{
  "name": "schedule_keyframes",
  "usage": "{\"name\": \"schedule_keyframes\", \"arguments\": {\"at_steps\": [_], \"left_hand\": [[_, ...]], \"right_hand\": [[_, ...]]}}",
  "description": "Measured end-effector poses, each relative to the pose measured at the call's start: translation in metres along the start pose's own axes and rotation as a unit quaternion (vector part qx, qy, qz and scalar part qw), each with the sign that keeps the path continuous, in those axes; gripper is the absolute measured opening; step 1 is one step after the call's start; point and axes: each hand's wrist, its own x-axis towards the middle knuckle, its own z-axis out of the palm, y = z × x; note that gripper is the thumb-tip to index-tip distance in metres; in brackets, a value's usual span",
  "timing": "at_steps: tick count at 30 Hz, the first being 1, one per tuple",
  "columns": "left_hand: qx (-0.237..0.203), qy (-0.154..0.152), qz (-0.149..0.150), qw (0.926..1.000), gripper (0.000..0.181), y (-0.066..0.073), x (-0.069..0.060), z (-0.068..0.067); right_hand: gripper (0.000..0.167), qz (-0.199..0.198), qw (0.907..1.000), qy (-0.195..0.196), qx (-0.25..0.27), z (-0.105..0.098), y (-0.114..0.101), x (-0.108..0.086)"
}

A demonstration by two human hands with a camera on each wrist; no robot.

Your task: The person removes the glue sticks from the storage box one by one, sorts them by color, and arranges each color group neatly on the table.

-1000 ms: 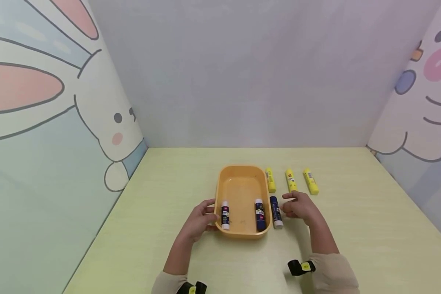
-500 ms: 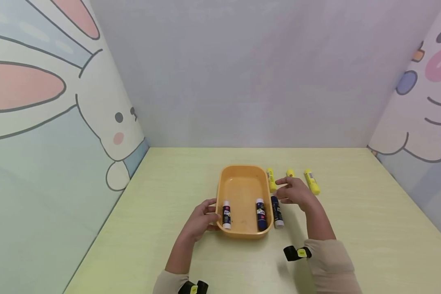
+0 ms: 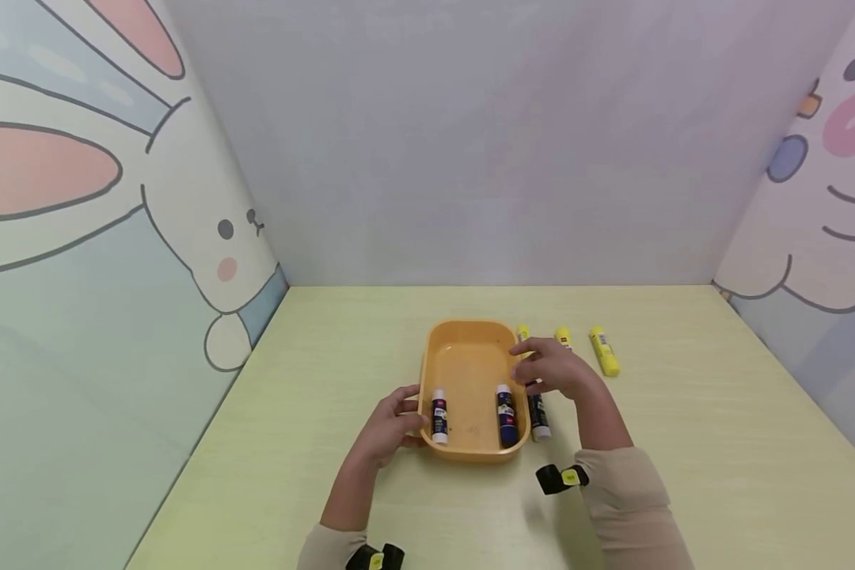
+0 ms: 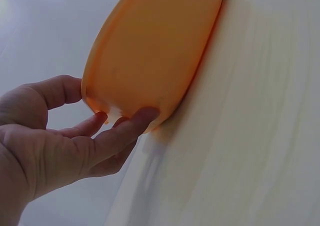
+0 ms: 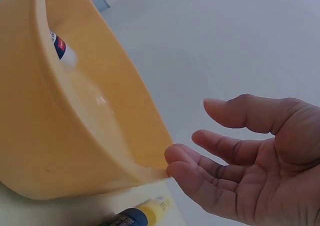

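My left hand [image 3: 388,431] holds the left side of an orange plastic basket [image 3: 470,456], its thumb at the rim and other fingers against the outer wall. Two dark blue glue sticks lie inside: a white-capped one [image 3: 438,416] on the left and a blue-capped one [image 3: 507,418] on the right. My right hand [image 3: 557,370] hovers at the basket's right rim, holding nothing, fingers loosely bent and apart from the thumb. Below it, outside the basket, lies another dark blue glue stick [image 3: 539,418], partly hidden by the hand.
Behind the right hand are yellow glue sticks: one [image 3: 523,330] beside the basket, mostly covered, a second [image 3: 564,336] partly covered, and a third [image 3: 604,351] farther right. All lie on a pale table [image 3: 356,340] with a grey wall [image 3: 470,158] behind.
My right hand has moved left and away from me, from beside the outer blue glue stick to the basket's right rim. The left hand and basket stay in place.
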Motion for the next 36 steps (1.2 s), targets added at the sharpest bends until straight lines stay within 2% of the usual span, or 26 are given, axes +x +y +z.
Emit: {"name": "schedule_keyframes", "arguments": {"at_steps": [2,5,10,17,20,25,28,32,36], "left_hand": [[-0.002,0.001,0.000,1.0000,0.057,-0.002,0.002,-0.001],[-0.007,0.004,0.000,1.0000,0.058,-0.012,0.009,-0.004],[-0.008,0.008,-0.007,0.9999,0.060,-0.027,0.019,-0.007],[-0.004,0.000,0.000,1.0000,0.059,-0.001,0.000,0.001],[-0.005,0.001,-0.005,1.0000,0.059,-0.007,0.006,-0.001],[-0.004,0.006,-0.006,1.0000,0.060,-0.021,0.016,-0.005],[-0.001,0.009,-0.006,0.9999,0.060,-0.023,0.017,-0.005],[0.001,0.009,-0.007,0.9999,0.060,-0.024,0.016,-0.005],[0.001,0.006,-0.009,0.9999,0.059,-0.023,0.015,-0.006]], "right_hand": [[0.053,-0.002,0.9999,-0.015,0.001,0.003,-0.001,0.003],[0.053,0.001,0.9994,-0.033,-0.002,0.009,-0.003,0.007],[0.051,0.025,0.9989,-0.034,-0.021,0.019,-0.008,0.014],[0.047,0.051,0.9944,-0.033,-0.087,0.031,-0.016,0.023],[0.045,0.058,0.9910,-0.034,-0.116,0.036,-0.018,0.025],[0.044,0.065,0.9879,-0.040,-0.135,0.040,-0.019,0.030],[0.043,0.062,0.9895,-0.039,-0.125,0.042,-0.017,0.035],[0.042,0.055,0.9952,-0.043,-0.069,0.045,-0.010,0.043],[0.041,0.053,0.9967,-0.054,-0.030,0.046,-0.005,0.052]]}}
